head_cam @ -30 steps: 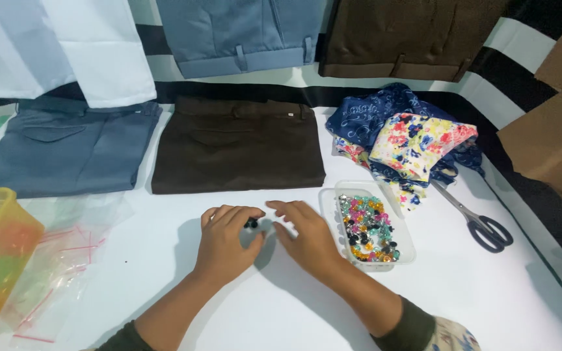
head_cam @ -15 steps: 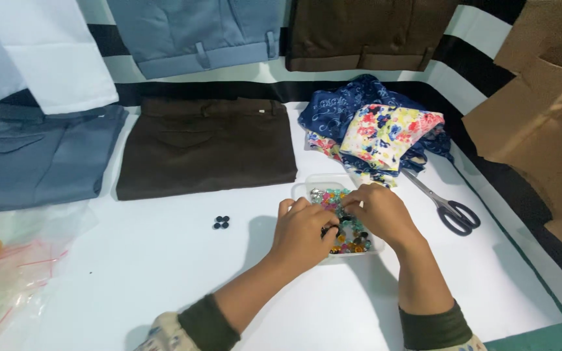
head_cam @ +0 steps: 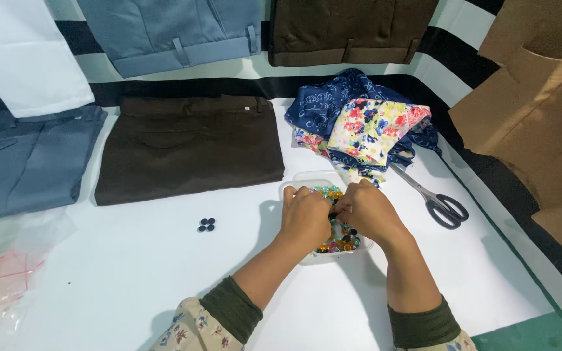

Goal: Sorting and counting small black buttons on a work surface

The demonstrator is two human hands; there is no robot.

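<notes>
A: Button tray (head_cam: 307, 179): a clear, shallow plastic tray is seen on the white table (head_cam: 131, 286), just below the floral cloth (head_cam: 372, 130) and right of the brown trousers (head_cam: 190, 146). It is filled with mixed coloured buttons (head_cam: 341, 242).

B: How are the hands placed?

A: Both are lowered into the tray. The left hand (head_cam: 305, 218) is curled over the near left part, fingers bent down among the buttons. The right hand (head_cam: 371, 211) is set close beside it, fingers likewise bent inward. The fingertips of both are brought together over the middle of the tray.

B: Is anything held?

A: That cannot be told; the fingertips are hidden by the knuckles, and no button can be made out between them.

B: What lies around?

A: Four dark buttons (head_cam: 207, 225) are grouped on the table, well left of the tray. Scissors (head_cam: 434, 198) with black handles are laid to the right, near the cloth. Blue trousers (head_cam: 24, 162) are spread at the far left, and a clear plastic bag (head_cam: 1, 273) is seen at the lower left edge.
</notes>
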